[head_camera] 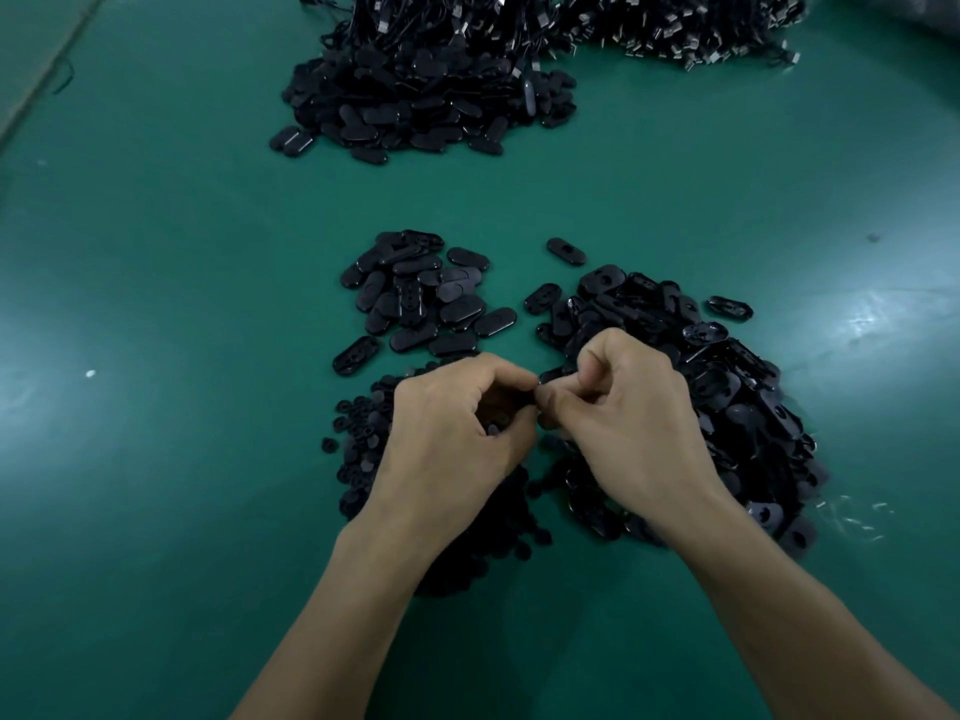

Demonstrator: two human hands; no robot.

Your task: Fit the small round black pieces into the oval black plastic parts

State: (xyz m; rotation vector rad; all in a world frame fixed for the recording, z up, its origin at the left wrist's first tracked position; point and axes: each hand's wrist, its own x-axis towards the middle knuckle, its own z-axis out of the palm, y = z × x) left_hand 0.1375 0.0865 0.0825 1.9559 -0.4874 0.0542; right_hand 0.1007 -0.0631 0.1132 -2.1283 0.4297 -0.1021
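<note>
Both hands are held together low over the green desk (156, 304), fingertips touching in the middle. The left hand (457, 428) is curled, and a few small round black pieces (492, 419) can be seen cupped inside the curl. The right hand (636, 407) is curled too, with an oval black part (551, 375) pinched at the fingertips. Only its edge is shown, so whether anything is seated in it can't be told. Under and left of the left hand a heap of round pieces (358, 444) is spread, and under the right hand a bigger heap of open oval shells (737, 387) is piled. Just beyond the hands a smaller pile of closed ovals (415, 298) is laid out, with one loose oval (566, 251) off to its right. Further back a big mound of ovals with cables (431, 90) is stacked, with a bundle of metal-tipped cables (685, 23) beside it.
</note>
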